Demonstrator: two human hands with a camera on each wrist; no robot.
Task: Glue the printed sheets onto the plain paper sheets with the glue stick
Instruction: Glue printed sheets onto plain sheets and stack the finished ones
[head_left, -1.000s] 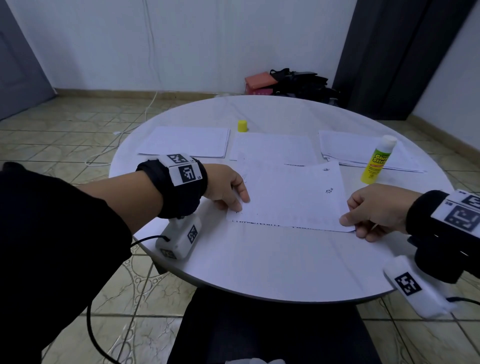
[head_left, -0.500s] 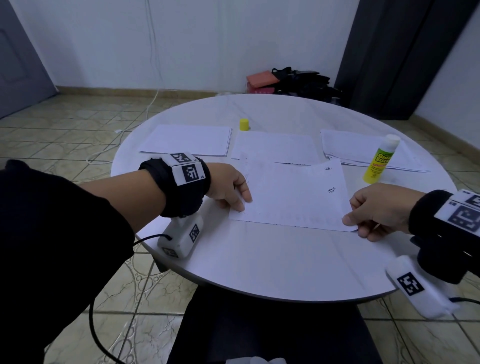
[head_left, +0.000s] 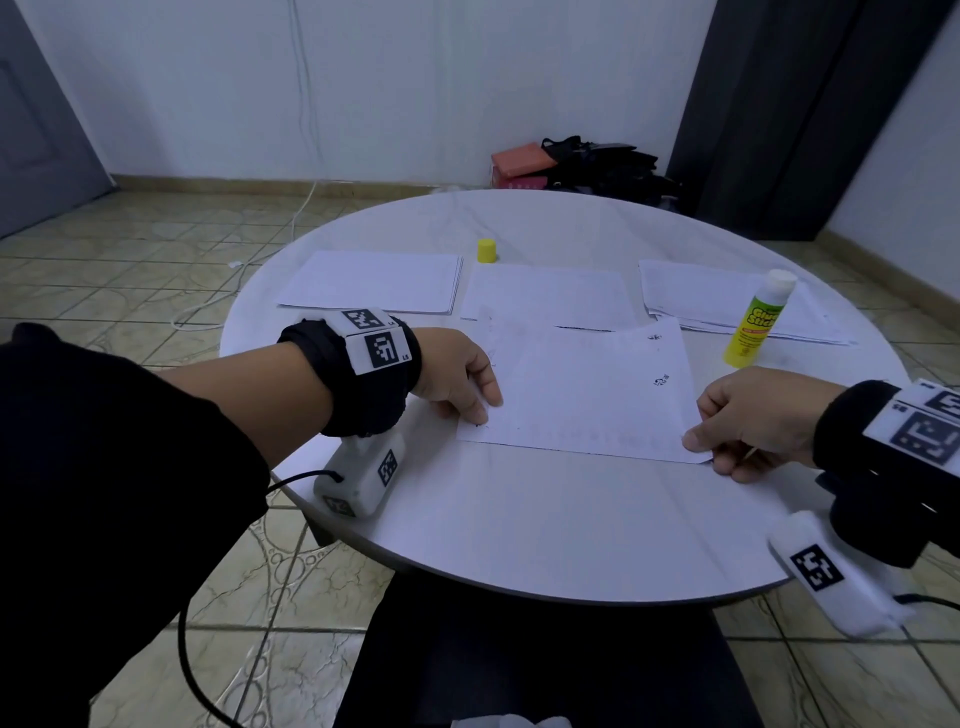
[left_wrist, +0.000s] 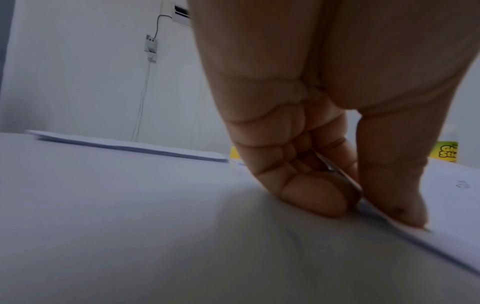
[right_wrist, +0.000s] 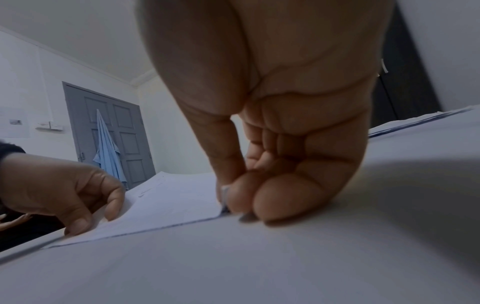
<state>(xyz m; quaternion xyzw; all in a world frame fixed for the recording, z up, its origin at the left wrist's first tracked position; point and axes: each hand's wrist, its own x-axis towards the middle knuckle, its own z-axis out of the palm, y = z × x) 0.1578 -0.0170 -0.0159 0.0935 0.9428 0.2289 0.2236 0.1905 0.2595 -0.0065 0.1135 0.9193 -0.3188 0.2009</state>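
Note:
A printed sheet (head_left: 587, 395) lies face down near the middle of the round table, over a plain sheet (head_left: 545, 296) whose far part shows behind it. My left hand (head_left: 480, 405) pinches the sheet's near left corner between thumb and fingers (left_wrist: 324, 197). My right hand (head_left: 701, 447) pinches the near right corner (right_wrist: 224, 197). The glue stick (head_left: 756, 319) stands uncapped and upright to the right, beyond my right hand. Its yellow cap (head_left: 487, 250) stands at the back of the table.
A stack of plain sheets (head_left: 371, 280) lies at the back left and a stack of printed sheets (head_left: 727, 301) at the back right, behind the glue stick. The table's near edge (head_left: 519, 584) is close to me. Bags (head_left: 597, 166) lie on the floor by the wall.
Both hands have kept their hold on the near corners. The sheet has settled a little lower and flatter, and the dark strip along its near edge has narrowed.

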